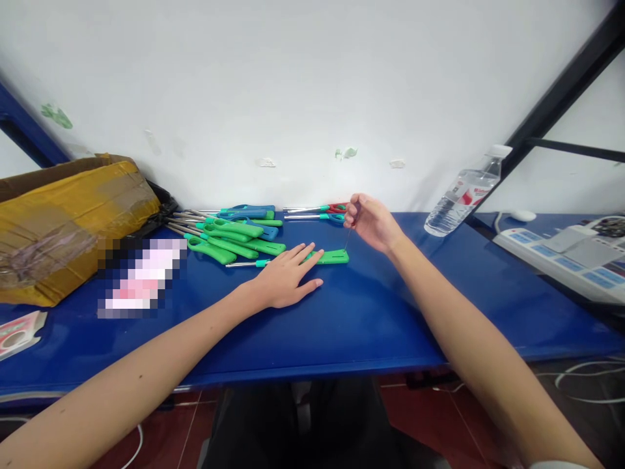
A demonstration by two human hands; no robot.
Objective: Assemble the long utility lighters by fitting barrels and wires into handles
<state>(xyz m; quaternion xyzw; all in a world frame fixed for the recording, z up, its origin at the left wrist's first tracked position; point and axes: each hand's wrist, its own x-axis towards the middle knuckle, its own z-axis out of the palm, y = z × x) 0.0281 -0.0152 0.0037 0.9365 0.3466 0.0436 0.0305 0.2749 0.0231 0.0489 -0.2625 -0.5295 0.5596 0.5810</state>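
Note:
A green long-nosed lighter (336, 258) lies on the blue table, its metal tube pointing left. Flat across its middle rests my left hand (287, 279), fingers spread and pressing it down. My right hand (372, 223) is closed in a pinch above the handle's right end. From that pinch a thin dark pin (347, 241) reaches down to the handle end, touching it or nearly so; its upper part is hidden by the fingers. Left of my left hand is a pile of green and blue lighters (229, 236). Beyond, near the wall, a red lighter (312, 209) and a blue lighter (315, 217) lie side by side.
A taped cardboard box (73, 228) stands at the left, with a black plastic bag (163, 208) behind it. A clear water bottle (463, 192) leans at the right, near a white power strip (551, 260). The table's front edge (312, 374) runs before my lap.

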